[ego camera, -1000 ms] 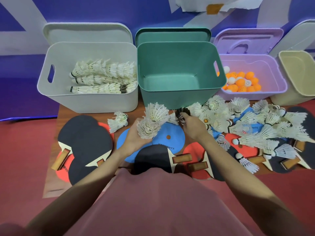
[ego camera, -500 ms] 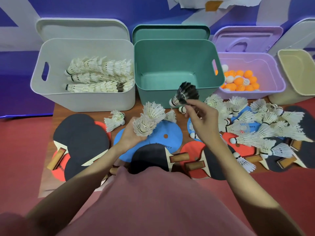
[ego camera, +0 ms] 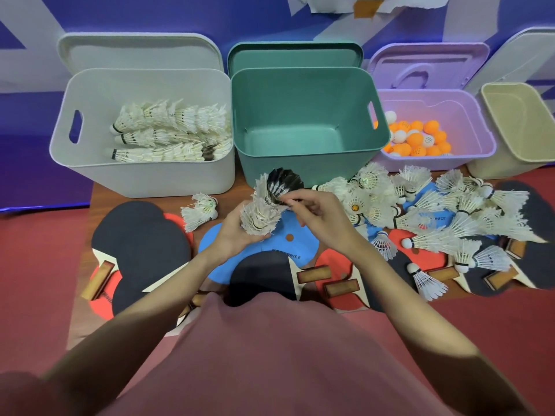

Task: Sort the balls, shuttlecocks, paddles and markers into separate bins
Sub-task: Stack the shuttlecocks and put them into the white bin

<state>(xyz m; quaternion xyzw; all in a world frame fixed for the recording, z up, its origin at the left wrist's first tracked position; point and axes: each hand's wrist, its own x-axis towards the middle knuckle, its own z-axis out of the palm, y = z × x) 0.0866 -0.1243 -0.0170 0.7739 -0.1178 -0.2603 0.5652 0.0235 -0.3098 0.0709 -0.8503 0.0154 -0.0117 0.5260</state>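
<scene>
Stacking a black shuttlecock onto the nested white stack before binning.

Beyond the fingers stand the white bin (ego camera: 141,175), already holding 3 rows of shuttlecocks, and the bare green bin (ego camera: 306,163); paddles (ego camera: 144,244) lie on the counter (ego camera: 240,181) below them. The left hand (ego camera: 231,235) grasps the stack of white shuttlecocks (ego camera: 259,213). The right hand (ego camera: 318,217) pinches the black shuttlecock (ego camera: 282,184) at the stack's top. The next move likely calls for seating it squarely, then carrying the stack left to the white bin.

Sports-hall storage corner: red court floor (ego camera: 36,265), blue-and-white painted wall (ego camera: 180,13), lidded sorting bins (ego camera: 141,175).
</scene>
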